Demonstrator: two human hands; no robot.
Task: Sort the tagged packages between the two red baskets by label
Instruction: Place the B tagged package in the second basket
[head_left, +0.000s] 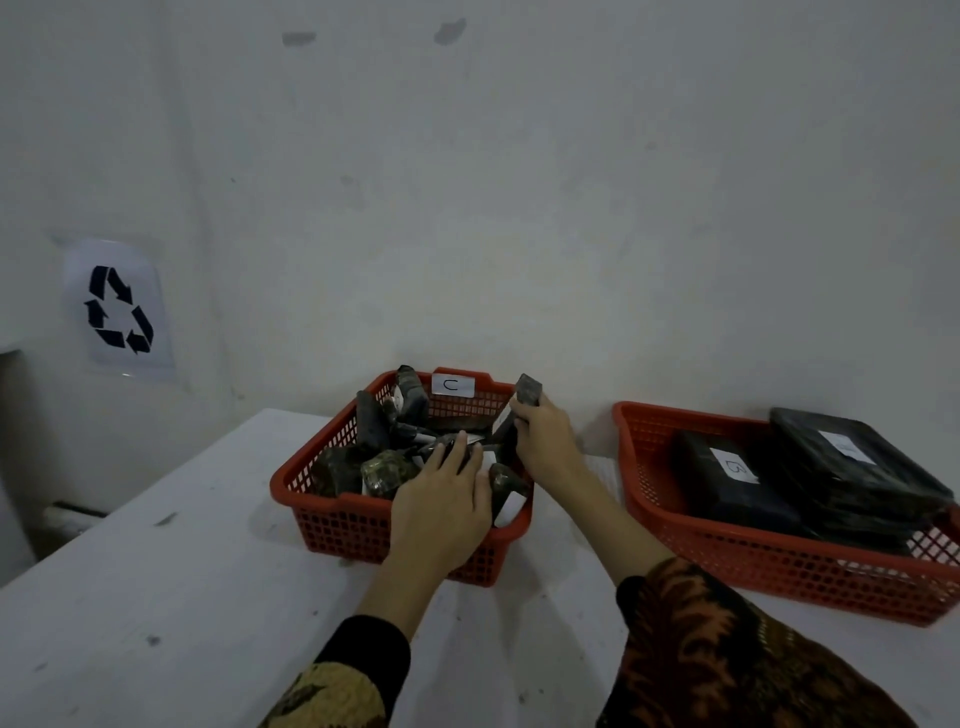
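A red basket (332, 519) in the middle of the white table holds several small dark wrapped packages with white tags; a white label (453, 385) marked "C" sits on its far wall. My left hand (441, 499) lies over the packages at the basket's near right, fingers stretched out on them. My right hand (540, 434) grips a dark upright package (527, 391) at the basket's right wall. A second red basket (769, 566) to the right holds large flat black packages (841, 467), one tagged "B" (737, 467).
The white table (182, 597) stands against a pale wall. A paper with a recycling symbol (119, 309) hangs on the wall at left. The table's left edge drops off beside a dark gap.
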